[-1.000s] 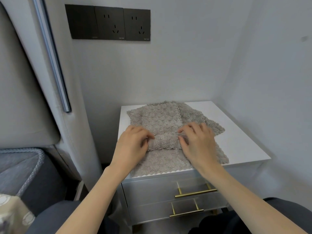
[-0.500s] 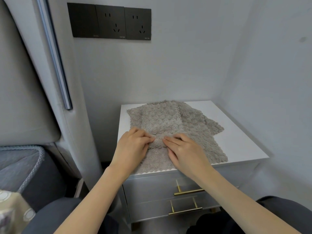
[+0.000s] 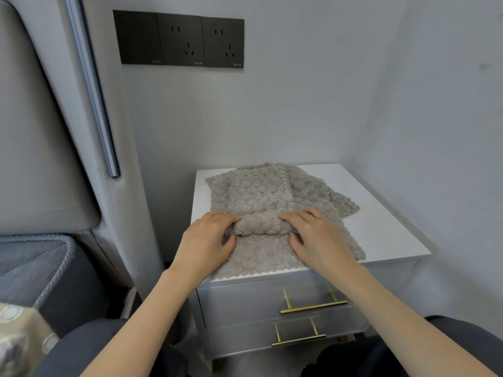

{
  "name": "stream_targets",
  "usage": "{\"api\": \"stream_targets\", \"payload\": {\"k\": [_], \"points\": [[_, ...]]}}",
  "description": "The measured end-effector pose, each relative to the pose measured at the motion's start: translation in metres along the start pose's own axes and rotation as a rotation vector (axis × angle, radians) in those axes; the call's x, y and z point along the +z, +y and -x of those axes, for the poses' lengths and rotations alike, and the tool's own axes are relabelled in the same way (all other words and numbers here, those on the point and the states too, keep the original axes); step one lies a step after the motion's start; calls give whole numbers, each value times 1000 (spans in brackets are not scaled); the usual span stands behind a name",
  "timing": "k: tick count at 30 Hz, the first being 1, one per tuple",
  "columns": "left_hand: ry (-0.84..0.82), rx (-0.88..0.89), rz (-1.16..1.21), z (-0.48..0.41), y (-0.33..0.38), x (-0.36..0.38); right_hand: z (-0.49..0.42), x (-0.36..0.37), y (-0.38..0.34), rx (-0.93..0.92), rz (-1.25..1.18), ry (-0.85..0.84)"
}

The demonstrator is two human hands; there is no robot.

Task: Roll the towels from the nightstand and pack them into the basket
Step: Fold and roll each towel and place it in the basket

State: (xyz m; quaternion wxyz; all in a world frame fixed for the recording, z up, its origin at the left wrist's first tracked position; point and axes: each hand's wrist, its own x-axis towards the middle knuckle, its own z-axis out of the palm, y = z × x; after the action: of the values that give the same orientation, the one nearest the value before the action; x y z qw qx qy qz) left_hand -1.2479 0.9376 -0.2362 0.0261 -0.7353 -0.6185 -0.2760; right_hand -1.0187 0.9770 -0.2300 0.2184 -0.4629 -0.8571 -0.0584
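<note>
- Head view: the left hand and right hand each sit at one end of the rolled part of the top towel. Fingers are curled over the roll and thumbs tucked under its near edge, pinching it from both sides.
- Half a second ago the right hand lay across the middle of the roll. It is now back at the right end, and the roll looks a little fatter, so one more turn seems to have gone in.
- The unrolled stretch of this towel runs flat away from the hands toward the wall. By my estimate the roll is less than half made.
- More towels lie spread beneath and to the right, not yet rolled.
- All of them rest on the white nightstand, above its drawers with brass handles.
- No basket is in view, so packing has not begun as far as can be seen.
- A bed stands to the left, with dark wall sockets above.
</note>
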Motion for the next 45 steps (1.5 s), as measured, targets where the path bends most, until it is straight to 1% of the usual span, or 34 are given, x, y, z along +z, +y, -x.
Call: {"api": "stream_targets", "payload": {"k": [2,4,7,9,11,13,16,18,22,24,26,27,28,30,31,33,34,39,43,45], "points": [[4,-25,60,-1,0,-1,-1,0,1,-14,9,-1],[4,-65,134,-4,0,-2,-3,0,3,8,-71,2],[-1,-108,267,-8,1,-4,-7,-3,3,116,-334,10],[0,-166,382,-9,3,-5,-9,-3,5,198,-522,11],[-4,-230,478,-10,5,-5,-12,-2,8,273,-649,12],[-15,-289,531,-12,5,-3,-14,-2,10,328,-714,8],[-63,-360,522,-16,5,0,-16,1,11,388,-754,4],[-67,-392,466,-18,6,1,-18,4,12,433,-737,6],[-26,-433,288,-21,10,3,-22,10,11,524,-637,27],[-17,-449,239,-22,11,3,-23,12,10,537,-606,71],[54,-411,192,-24,12,3,-23,14,8,503,-522,135],[107,-349,193,-24,13,2,-23,15,6,464,-456,163],[146,-251,207,-24,15,1,-23,15,3,413,-389,190],[151,-20,208,-24,20,2,-23,13,-4,259,-263,241],[140,58,195,-22,22,2,-23,12,-8,151,-195,268],[118,100,177,-21,24,2,-22,11,-13,-48,-84,318],[112,100,173,-20,24,2,-21,11,-15,-101,-54,324],[16,60,88,-17,22,8,-11,15,-25,-117,19,182],[-64,54,42,-15,17,13,-9,14,-22,-94,62,143],[-79,26,51,-13,12,13,-7,14,-17,-70,103,99]]}}
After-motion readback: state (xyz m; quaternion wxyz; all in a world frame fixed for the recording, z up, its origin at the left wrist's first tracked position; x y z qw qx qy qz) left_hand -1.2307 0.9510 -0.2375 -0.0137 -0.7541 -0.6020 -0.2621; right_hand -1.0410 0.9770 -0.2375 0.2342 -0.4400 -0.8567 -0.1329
